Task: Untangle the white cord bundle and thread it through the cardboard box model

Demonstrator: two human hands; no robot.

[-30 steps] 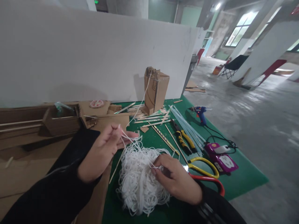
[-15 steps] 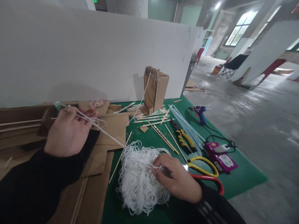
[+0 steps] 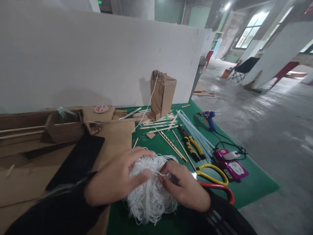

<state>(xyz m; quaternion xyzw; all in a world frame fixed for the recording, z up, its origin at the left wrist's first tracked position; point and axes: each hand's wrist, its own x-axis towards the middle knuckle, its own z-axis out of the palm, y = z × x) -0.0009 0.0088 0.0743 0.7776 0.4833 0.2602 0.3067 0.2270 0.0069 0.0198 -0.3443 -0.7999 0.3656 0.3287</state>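
Note:
A tangled heap of white string (image 3: 149, 195) lies on the green mat (image 3: 249, 187) in front of me. My left hand (image 3: 117, 178) rests on top of the heap, thumb and forefinger pinched on a strand near its middle. My right hand (image 3: 183, 186) sits at the heap's right side, its fingertips also pinched on a strand, almost touching the left hand's fingers. One strand of string runs up to a small brown cardboard tower (image 3: 162, 93) standing at the back of the mat.
Yellow-and-red scissors (image 3: 215, 181), yellow-handled pliers (image 3: 192, 147), a blue glue gun (image 3: 209, 119), a purple power strip (image 3: 231, 163), clear glue sticks and several wooden sticks (image 3: 171, 143) lie on the mat. Cardboard sheets, a cardboard box (image 3: 65, 125) and a black phone (image 3: 77, 160) lie left.
My left hand had swung out to the left pulling a strand; it has come back onto the heap beside the right hand. The right hand has stayed in place.

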